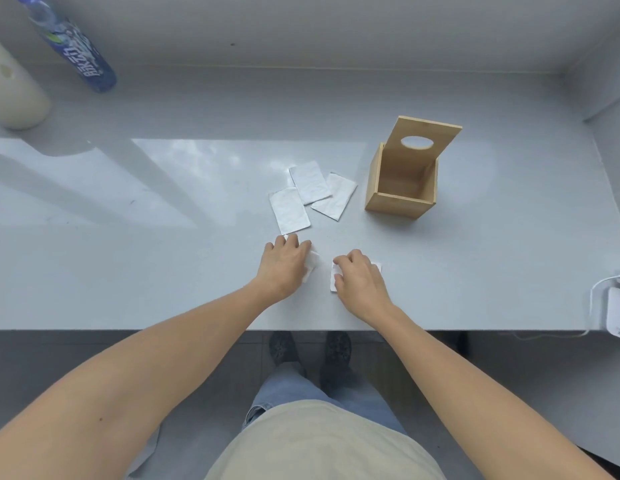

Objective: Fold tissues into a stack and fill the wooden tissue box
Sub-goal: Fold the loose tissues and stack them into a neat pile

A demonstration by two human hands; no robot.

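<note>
At the frame's centre, the left hand [286, 263] is lying palm-down, fingers loosely curled over a crumpled white tissue [311, 266], while the right hand [358, 277] is pressing bent fingers onto a folded tissue [335, 277]. Three flat folded tissues [310, 194] are lying just above. The wooden tissue box [402, 183] is standing open right of centre, lid [422, 138] tilted up.

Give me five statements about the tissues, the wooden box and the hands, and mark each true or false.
1. The wooden tissue box is already full of tissues. False: its inside looks empty.
2. The lid with the oval hole stands raised at the back of the box. True.
3. Three flat tissues lie left of the box. True.
4. The left hand holds the blue bottle. False: it rests on a white tissue; the bottle stands far off at the back left.
5. The right hand presses on a folded tissue. True.
</note>
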